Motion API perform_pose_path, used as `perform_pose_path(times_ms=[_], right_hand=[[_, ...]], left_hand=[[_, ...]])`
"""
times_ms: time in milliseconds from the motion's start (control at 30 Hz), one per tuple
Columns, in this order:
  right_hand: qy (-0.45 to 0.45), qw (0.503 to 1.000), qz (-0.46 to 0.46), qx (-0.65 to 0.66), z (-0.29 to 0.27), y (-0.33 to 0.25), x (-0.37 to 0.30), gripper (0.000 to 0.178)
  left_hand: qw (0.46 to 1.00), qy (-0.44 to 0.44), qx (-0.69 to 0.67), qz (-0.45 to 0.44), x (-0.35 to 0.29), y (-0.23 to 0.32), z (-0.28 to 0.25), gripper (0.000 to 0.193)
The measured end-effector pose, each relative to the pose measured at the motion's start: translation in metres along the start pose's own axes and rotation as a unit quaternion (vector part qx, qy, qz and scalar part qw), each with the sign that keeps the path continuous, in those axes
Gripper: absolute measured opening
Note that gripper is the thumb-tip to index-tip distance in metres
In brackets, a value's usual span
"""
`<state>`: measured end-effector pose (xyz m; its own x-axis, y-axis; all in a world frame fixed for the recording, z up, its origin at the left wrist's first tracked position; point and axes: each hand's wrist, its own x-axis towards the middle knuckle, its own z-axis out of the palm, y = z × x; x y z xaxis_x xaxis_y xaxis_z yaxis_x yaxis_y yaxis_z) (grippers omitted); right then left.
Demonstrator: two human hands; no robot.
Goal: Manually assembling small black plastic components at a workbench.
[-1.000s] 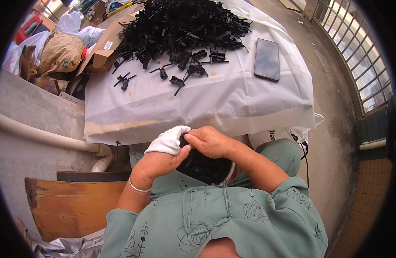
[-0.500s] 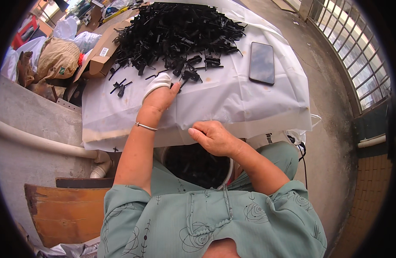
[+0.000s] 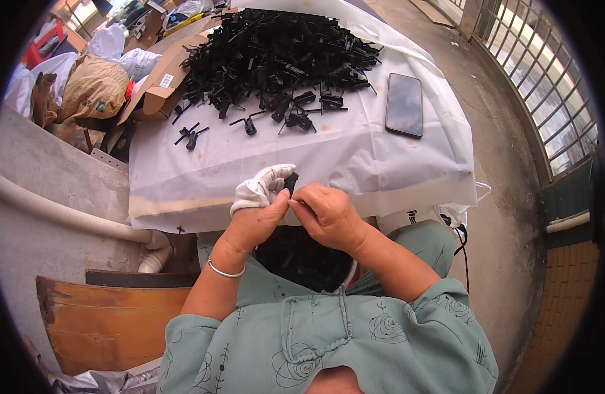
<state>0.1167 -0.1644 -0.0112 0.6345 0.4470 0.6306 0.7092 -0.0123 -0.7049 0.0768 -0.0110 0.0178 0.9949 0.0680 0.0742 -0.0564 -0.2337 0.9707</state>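
My left hand (image 3: 261, 205), its fingers in a white glove and its thumb bare, grips a small black plastic part (image 3: 290, 180) above the table's near edge. Against the near end of that part, my bare right hand (image 3: 325, 213) is closed in a pinch; its fingers partly hide the grip. Below both hands a round bucket (image 3: 352, 269) between my knees holds many dark pieces. A large pile of similar black parts (image 3: 276, 59) with thin stems covers the far table. A few lie apart, such as a loose black part (image 3: 192, 139) on the left.
White plastic sheeting (image 3: 355, 154) covers the table. A dark phone (image 3: 404, 105) lies on its right side. An opened cardboard box (image 3: 163, 82) and stuffed bags (image 3: 95, 85) stand at the left. A pale pipe (image 3: 72, 213) runs along the left wall; a barred window (image 3: 539, 72) is at the right.
My left hand has drawn back from the pile's near edge with a black plastic part. It now meets my right hand, whose fingertips are at that part.
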Motion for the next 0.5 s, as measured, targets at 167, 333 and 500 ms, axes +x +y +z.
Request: perform_pose_path(times_ms=[167, 333, 500], right_hand=[[-0.046, 0.996, -0.055, 0.055, -0.004, 0.0, -0.002, 0.011], [0.019, 0.983, 0.147, 0.11, -0.009, -0.015, -0.001, 0.018], [-0.018, 0.945, 0.217, 0.242, -0.016, -0.001, 0.004, 0.014]], left_hand=[[0.965, -0.09, -0.22, -0.108, -0.02, 0.003, 0.003, 0.03], [0.975, -0.079, -0.188, -0.091, -0.027, 0.016, 0.006, 0.031], [0.993, -0.07, -0.061, -0.073, -0.024, 0.027, 0.015, 0.03]])
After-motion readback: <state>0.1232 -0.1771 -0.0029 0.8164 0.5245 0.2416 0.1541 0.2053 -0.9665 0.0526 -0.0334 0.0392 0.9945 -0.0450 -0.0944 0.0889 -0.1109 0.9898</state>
